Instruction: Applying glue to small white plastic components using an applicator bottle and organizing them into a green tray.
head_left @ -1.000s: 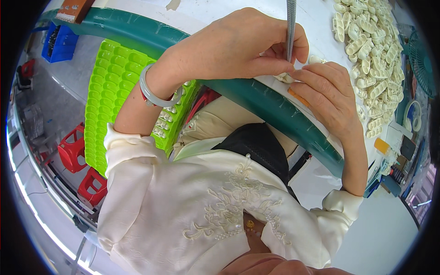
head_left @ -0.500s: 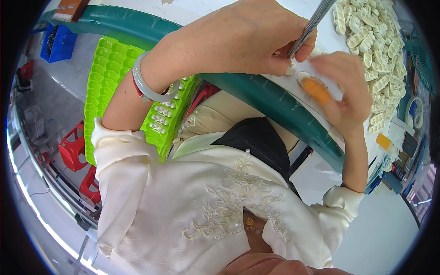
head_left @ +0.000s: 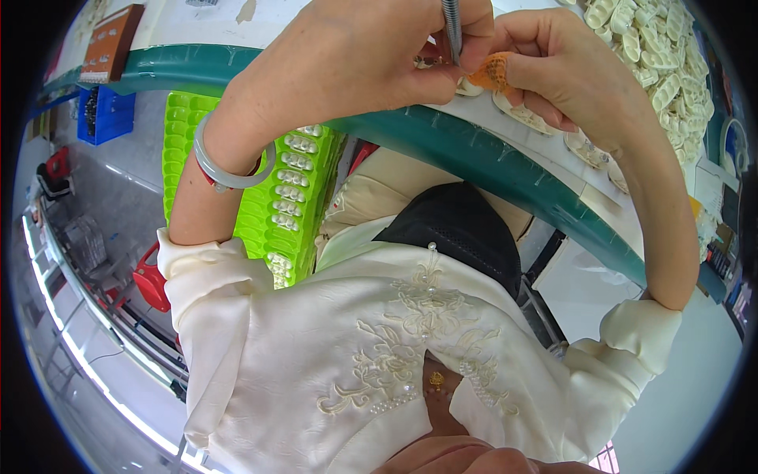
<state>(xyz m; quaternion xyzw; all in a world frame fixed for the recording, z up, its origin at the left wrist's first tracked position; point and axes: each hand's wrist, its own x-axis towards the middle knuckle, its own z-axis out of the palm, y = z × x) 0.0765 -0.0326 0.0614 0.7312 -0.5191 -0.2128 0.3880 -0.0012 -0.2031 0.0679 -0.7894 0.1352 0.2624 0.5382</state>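
Both my hands meet over the white worktop's edge. My left hand is closed in a pinch beside the lower end of a coiled metal rod; what its fingertips hold is hidden. My right hand is closed too, its fingertips close to the left ones. At its thumb tip is an orange textured piece; I cannot tell whether it is worn or held. Below the hands, small pale molded pieces lie on the worktop, partly covered by the right hand.
A heap of cream molded pieces covers the far right. Left of my lap stands a bright green compartment tray with white pieces in some pockets. A dark green padded edge borders the table. Further left are a brown box and a blue bin.
My right hand has moved up and left from the worktop to meet my left hand. The view has shifted, showing more of the green tray's filled pockets.
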